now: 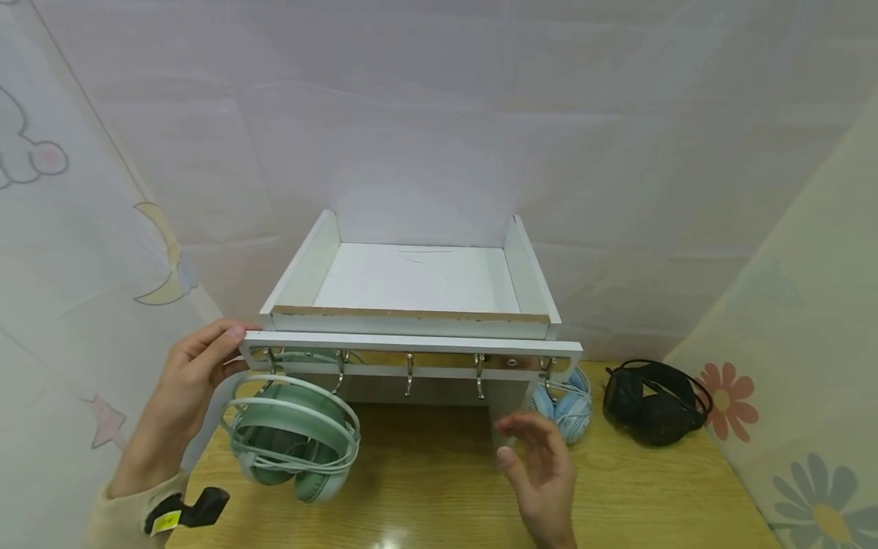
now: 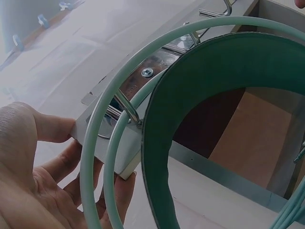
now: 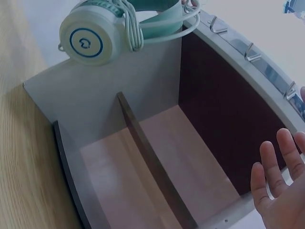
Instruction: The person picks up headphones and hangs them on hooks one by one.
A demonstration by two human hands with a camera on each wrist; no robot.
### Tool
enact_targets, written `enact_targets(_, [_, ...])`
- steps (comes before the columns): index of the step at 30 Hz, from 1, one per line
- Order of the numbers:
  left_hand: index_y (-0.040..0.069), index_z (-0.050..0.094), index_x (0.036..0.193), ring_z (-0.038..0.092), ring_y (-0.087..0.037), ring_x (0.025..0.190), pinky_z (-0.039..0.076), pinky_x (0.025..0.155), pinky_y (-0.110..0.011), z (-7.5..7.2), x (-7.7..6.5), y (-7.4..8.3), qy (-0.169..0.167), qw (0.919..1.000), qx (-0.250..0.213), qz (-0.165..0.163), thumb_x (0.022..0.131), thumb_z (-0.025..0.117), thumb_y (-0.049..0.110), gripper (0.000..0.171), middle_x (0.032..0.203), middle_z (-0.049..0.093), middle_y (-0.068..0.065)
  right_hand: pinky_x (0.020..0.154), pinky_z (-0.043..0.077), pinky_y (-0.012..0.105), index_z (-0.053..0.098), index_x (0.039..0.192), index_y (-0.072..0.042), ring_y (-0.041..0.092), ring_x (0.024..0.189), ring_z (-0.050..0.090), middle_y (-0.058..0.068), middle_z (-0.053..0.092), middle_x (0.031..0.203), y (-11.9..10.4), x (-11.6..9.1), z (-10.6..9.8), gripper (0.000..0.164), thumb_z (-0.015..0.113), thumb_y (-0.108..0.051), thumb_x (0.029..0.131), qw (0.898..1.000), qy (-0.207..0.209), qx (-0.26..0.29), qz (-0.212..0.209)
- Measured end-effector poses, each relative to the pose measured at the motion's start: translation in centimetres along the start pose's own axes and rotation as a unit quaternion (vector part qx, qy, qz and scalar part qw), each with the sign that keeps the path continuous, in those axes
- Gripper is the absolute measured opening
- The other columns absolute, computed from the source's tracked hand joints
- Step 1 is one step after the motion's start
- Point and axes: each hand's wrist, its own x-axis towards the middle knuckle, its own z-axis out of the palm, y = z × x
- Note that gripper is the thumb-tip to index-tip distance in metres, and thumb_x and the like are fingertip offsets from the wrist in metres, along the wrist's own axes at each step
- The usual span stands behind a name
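Green-and-white headphones (image 1: pixel 318 412) hang by their headband from the leftmost hook of a white hook rail (image 1: pixel 411 341), their cord bundled in loops. My left hand (image 1: pixel 195 374) grips the rail's left end, with the thumb on one face and fingers curled round the other in the left wrist view. The headband (image 2: pixel 205 59) passes over the metal hook (image 2: pixel 126 107) close beside those fingers. Below the rail's right part, my right hand (image 1: pixel 545 476) is raised with loosely bent fingers and holds nothing. In the right wrist view its fingers (image 3: pixel 269 157) stand apart near the cabinet side.
The rail runs along the front of a white wooden shelf unit (image 1: pixel 418 278) on a wood-grain table (image 1: pixel 425 488). Blue headphones (image 1: pixel 575 415) and black headphones (image 1: pixel 658 408) lie to its right. A pale cloth (image 1: pixel 425 114) hangs behind.
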Motion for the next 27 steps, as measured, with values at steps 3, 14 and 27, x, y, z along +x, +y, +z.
enact_targets(3, [0.005,0.078,0.113,0.073,-0.008,0.093,0.060,0.080,-0.021,0.0,0.0,0.1,0.002,1.0000,0.000,-0.003,0.112,0.044,-0.005,0.035,0.106,0.077,0.001,0.105,0.056,0.029,0.046,0.124,0.029,0.022,0.118,0.069,0.018,0.069,0.124,0.0,-0.1,-0.6,0.046,0.050,0.038,0.080,1.000,0.010,-0.011,0.012])
enact_targets(14, [0.006,0.078,0.115,0.073,-0.007,0.094,0.060,0.081,-0.020,0.0,-0.1,0.1,-0.001,1.0000,0.006,-0.002,0.112,0.043,-0.004,0.036,0.107,0.077,0.002,0.101,0.057,0.026,0.048,0.123,0.029,0.021,0.114,0.072,0.019,0.072,0.120,0.1,-0.8,-2.6,0.039,0.049,0.036,0.084,0.998,0.044,-0.024,0.042])
enact_targets(27, [0.008,0.078,0.114,0.073,-0.007,0.093,0.060,0.079,-0.020,0.0,-0.1,0.1,0.002,0.9999,0.013,-0.004,0.112,0.045,-0.003,0.035,0.107,0.077,0.003,0.096,0.057,0.021,0.051,0.125,0.025,0.018,0.108,0.071,0.015,0.071,0.114,0.7,-0.9,-5.3,0.032,0.053,0.029,0.093,0.988,0.067,-0.092,0.102])
